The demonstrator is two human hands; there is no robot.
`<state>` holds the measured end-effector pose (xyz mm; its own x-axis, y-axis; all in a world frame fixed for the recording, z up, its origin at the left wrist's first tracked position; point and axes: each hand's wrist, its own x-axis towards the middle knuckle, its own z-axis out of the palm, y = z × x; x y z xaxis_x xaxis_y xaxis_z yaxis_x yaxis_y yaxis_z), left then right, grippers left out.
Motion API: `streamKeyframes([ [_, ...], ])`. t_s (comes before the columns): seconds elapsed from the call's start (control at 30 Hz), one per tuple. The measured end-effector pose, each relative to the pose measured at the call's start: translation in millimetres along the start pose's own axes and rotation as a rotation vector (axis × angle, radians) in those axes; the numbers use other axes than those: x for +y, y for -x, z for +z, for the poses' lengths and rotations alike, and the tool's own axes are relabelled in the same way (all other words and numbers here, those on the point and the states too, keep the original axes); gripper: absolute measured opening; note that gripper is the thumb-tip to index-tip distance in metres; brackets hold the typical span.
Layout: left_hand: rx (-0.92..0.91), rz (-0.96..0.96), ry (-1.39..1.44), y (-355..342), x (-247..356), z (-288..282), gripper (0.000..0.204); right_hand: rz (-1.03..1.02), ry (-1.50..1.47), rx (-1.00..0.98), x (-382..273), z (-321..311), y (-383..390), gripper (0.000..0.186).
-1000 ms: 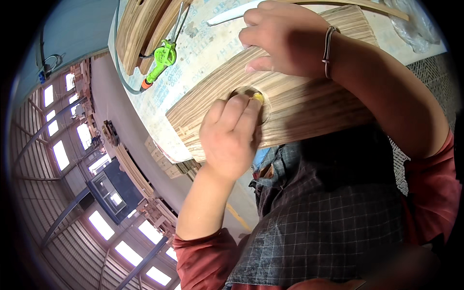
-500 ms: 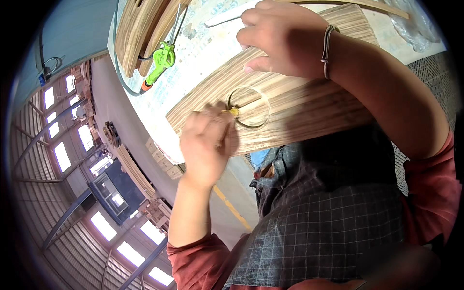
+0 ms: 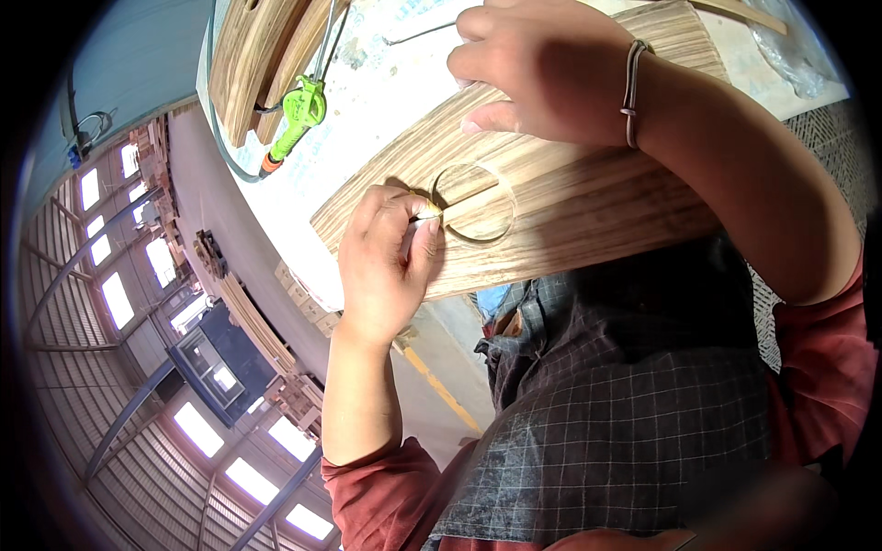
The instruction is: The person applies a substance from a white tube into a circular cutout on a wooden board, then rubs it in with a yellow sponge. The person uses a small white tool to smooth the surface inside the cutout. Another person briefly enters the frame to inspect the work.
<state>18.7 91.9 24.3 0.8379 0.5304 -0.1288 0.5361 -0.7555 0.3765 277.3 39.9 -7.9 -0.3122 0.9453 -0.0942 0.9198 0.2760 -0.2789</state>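
Note:
A striped wooden board (image 3: 367,197) lies before me with a round ring-shaped groove (image 3: 510,207) in its face. My left hand (image 3: 381,253) is over the board's left part, thumb and fingertips pinched on a small yellow piece (image 3: 429,212) at the groove's left edge. The fingers hide most of that piece, so its kind is unclear. My right hand (image 3: 537,73) hovers over or rests on the board's far side, thumb apart from its curled fingers. A thin metal rod with a bent tip (image 3: 418,37) ends at those fingers; whether they touch it is hidden.
A green air blow gun (image 3: 303,108) with a hose lies on the pale table at the back left, beside curved wooden pieces (image 3: 243,64). Clear plastic wrap (image 3: 795,64) and a wooden strip (image 3: 749,14) are at the back right. My checked apron (image 3: 625,395) is by the near edge.
The fingers of my left hand were blurred by motion and are now sharp, pinched closer over the yellow piece, which shows less. My right hand has hardly moved.

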Motion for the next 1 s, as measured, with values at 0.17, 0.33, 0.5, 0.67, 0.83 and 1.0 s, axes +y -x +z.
streamKeyframes([
  [0.17, -0.005, 0.083, -0.072, -7, -1, -3, 0.018, -0.007, -0.198, 0.563, 6, 29, -1, 0.024],
  [0.33, 0.041, 0.118, -0.098, -3, -3, 2, 0.020, -0.063, 0.019, 0.182, 3, 20, -2, 0.016],
  [0.5, 0.034, 0.098, -0.054, -7, 1, 4, 0.019, -0.113, -0.005, 0.494, 7, 41, -3, 0.017],
  [0.67, 0.030, 0.116, -0.086, -15, 15, 10, 0.017, -0.090, 0.038, 0.291, 4, 23, 1, 0.019],
  [0.83, 0.022, 0.107, -0.142, -6, -1, 4, 0.019, -0.052, 0.024, 0.447, 4, 30, 4, 0.021],
  [1.0, 0.062, 0.161, -0.102, -25, 24, 17, 0.014, -0.088, 0.014, 0.490, 6, 41, -4, 0.026],
])
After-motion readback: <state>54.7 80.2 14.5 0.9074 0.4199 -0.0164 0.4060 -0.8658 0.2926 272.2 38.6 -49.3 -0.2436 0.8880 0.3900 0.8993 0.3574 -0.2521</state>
